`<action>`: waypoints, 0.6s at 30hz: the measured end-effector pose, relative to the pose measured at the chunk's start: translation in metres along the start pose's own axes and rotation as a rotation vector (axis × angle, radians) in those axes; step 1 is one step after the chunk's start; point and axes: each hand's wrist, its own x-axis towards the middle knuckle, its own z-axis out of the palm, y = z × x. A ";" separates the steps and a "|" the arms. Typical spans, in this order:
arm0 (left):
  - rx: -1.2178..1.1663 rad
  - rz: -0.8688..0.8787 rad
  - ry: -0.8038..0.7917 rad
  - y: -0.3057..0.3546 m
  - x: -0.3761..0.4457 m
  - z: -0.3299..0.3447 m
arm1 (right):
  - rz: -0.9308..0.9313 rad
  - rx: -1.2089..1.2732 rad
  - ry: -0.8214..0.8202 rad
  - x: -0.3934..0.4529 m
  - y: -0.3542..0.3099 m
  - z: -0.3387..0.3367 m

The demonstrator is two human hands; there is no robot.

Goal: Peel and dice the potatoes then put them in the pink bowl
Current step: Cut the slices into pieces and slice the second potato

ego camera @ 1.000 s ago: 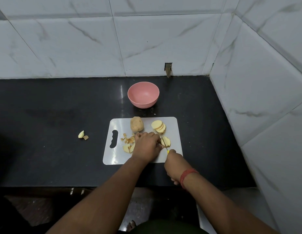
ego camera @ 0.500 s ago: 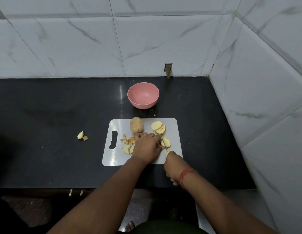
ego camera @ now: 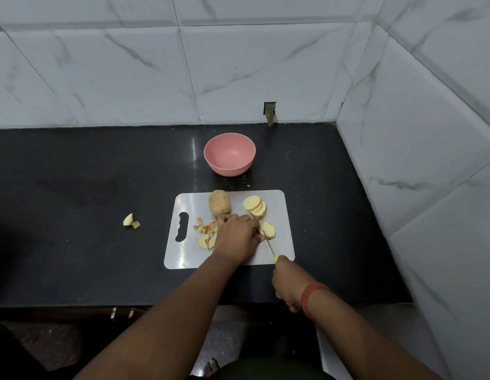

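On the black desk (ego camera: 74, 215) the white cutting board (ego camera: 279, 242) carries everything as it did a second ago, the pink bowl (ego camera: 229, 154) behind it still without potato. The left hand (ego camera: 236, 237) stays curled over the piece being cut; the right hand (ego camera: 289, 283) grips the knife (ego camera: 270, 246), blade barely shifted. So dicing goes on, one whole potato (ego camera: 219, 202) unpeeled beside the stacked slices (ego camera: 255, 205)

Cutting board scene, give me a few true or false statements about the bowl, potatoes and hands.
1. The pink bowl holds diced potato. False: it is empty.
2. A whole unpeeled potato lies on the cutting board. True.
3. The left hand holds the knife. False: the right hand grips it.
4. Round slices are stacked on the board. True.
5. Scraps lie on the counter left of the board. True.
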 end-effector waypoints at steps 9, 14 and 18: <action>0.052 0.156 -0.071 -0.001 0.015 -0.014 | 0.338 1.336 0.118 -0.026 0.005 0.020; 0.032 0.350 -0.120 -0.002 0.019 -0.017 | 0.330 1.349 0.180 -0.021 0.013 0.008; 0.086 0.461 -0.224 -0.003 0.028 -0.020 | 0.320 1.412 0.150 -0.014 0.020 -0.002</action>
